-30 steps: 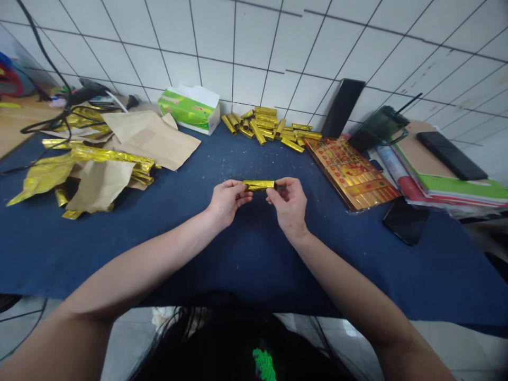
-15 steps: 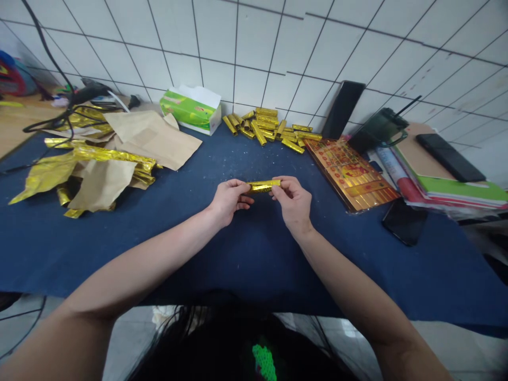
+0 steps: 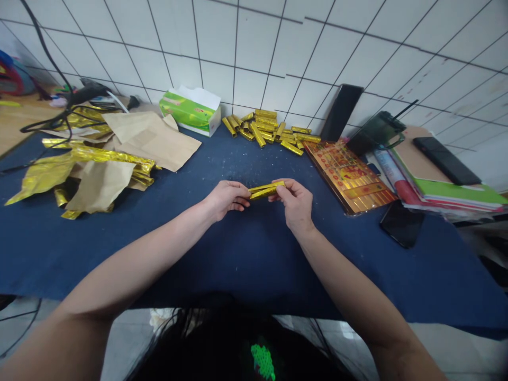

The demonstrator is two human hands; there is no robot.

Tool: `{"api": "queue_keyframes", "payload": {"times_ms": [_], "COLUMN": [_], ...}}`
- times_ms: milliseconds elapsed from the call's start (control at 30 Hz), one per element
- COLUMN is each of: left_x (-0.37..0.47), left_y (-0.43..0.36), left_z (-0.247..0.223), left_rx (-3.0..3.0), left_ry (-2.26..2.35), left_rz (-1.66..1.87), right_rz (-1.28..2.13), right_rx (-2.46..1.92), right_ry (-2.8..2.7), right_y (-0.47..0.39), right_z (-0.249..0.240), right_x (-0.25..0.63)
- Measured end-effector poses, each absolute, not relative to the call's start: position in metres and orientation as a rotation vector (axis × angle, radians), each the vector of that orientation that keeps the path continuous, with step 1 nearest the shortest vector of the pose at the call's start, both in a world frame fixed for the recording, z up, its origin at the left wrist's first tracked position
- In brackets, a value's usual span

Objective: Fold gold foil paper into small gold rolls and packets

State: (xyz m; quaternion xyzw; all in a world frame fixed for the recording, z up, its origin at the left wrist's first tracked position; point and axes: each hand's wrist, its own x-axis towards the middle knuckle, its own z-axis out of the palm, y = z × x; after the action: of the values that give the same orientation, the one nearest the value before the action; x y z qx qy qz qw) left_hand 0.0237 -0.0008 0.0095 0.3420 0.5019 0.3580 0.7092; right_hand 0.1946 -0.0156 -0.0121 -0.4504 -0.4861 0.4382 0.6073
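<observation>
A narrow folded strip of gold foil paper [image 3: 265, 190] is stretched between my hands, above the blue cloth. My left hand [image 3: 229, 200] pinches its left end between thumb and fingers. At the other end, my right hand [image 3: 294, 200] grips the strip, thumb on the near side. A gap shows along the strip between its upper and lower gold edges. Farther back by the wall lies a pile of short gold foil tubes [image 3: 262, 129].
Crumpled gold foil [image 3: 47, 174] and brown paper [image 3: 154, 140] lie at left. A green tissue box [image 3: 190, 111] stands by the wall. At right are a red-gold packet [image 3: 349, 174], a dark jug [image 3: 375, 132], a stack of folders [image 3: 440, 174] and a black phone [image 3: 402, 222].
The gold strip now slants, its right end higher, and a gap along it shows more plainly. My left hand has shifted slightly left. Both hands keep hold of the strip.
</observation>
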Motion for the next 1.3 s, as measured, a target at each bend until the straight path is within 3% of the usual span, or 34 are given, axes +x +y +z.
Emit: {"api": "queue_keyframes", "payload": {"times_ms": [367, 967, 1300], "left_x": [0.023, 0.051, 0.059], "left_y": [0.0, -0.023, -0.035], "left_z": [0.009, -0.005, -0.005], "left_rx": [0.835, 1.06, 1.09], "left_ry": [1.068, 1.15, 1.127], "left_rz": [0.768, 1.23, 1.25], "right_rz": [1.201, 1.022, 0.93], "right_rx": [-0.996, -1.097, -1.136], "right_ry": [-0.982, -0.939, -0.935], "right_y": [-0.013, -0.016, -0.014], "right_z": [-0.008, -0.015, -0.017], "right_x": [0.195, 0.188, 0.188]}}
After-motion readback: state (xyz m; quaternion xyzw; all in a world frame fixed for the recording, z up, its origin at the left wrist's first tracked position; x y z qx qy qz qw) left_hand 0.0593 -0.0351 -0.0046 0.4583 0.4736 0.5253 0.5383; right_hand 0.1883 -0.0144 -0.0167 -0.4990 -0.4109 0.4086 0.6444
